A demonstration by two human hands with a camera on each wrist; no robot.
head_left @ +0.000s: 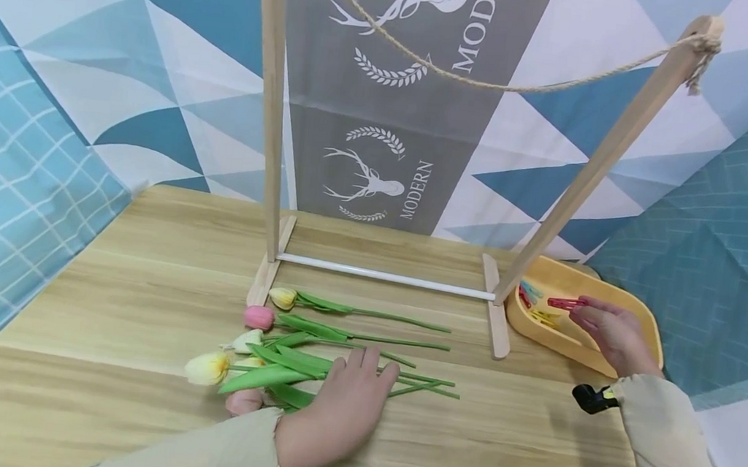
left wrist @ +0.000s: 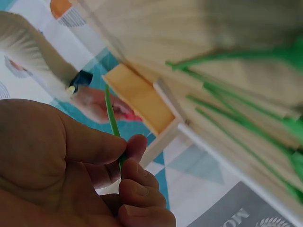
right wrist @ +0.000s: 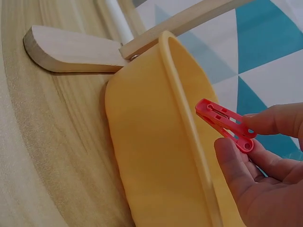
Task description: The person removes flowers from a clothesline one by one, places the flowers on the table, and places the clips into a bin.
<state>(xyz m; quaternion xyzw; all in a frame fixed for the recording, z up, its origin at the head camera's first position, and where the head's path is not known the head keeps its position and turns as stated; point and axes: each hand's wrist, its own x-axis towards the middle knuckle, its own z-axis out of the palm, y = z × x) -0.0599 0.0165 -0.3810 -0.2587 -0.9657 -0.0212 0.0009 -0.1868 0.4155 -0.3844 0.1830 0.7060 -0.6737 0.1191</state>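
My left hand (head_left: pixel 341 413) is over the artificial tulips on the wooden table, and in the left wrist view its thumb and fingers pinch a green tulip stem (left wrist: pixel 112 113). Which flower head belongs to that stem is partly hidden; a white-yellow tulip (head_left: pixel 208 368) lies left of the hand. Above the yellow basin (head_left: pixel 576 346) at the right, my right hand (head_left: pixel 616 335) pinches a red clothespin (right wrist: pixel 225 124) by its handle end. Beside the left hand lie a pink tulip (head_left: pixel 259 317), a yellow tulip (head_left: pixel 283 298) and several others, stems pointing right.
A wooden rack stands behind the flowers, with a left post (head_left: pixel 272 108), a right post (head_left: pixel 607 160) and a white crossbar (head_left: pixel 384 274). A sagging rope (head_left: pixel 478 83) joins the posts. Yellow clothespins (head_left: pixel 544 318) and others lie in the basin.
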